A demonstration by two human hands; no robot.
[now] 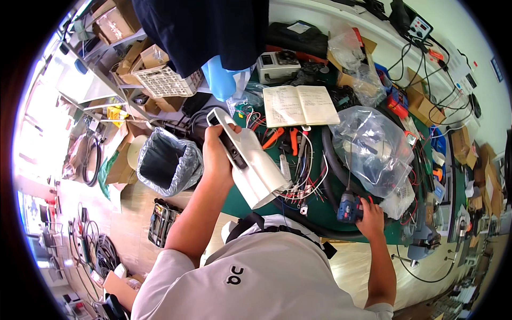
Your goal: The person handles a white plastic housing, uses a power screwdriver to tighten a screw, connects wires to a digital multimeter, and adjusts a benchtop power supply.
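My left hand (216, 160) is closed round the handle end of a long white plastic housing (258, 176), raised over the near left part of the bench. The housing tilts, its wider end pointing down and to the right. Thin coloured wires (314, 188) lie beside that end; I cannot tell whether they join it. On the right, my right hand (371, 220) grips a blue and black power drill (349, 207) by its handle. A long thin bit points from the drill toward the far side. Orange-handled pliers (273, 138) lie just beyond the housing.
An open notebook (302, 105) lies at the back of the green bench mat (234, 201). Clear plastic bags (370, 144) and a thick black hose (332, 160) crowd the right. A lined bin (193, 181) stands left of the bench, a vise (425, 234) at its right.
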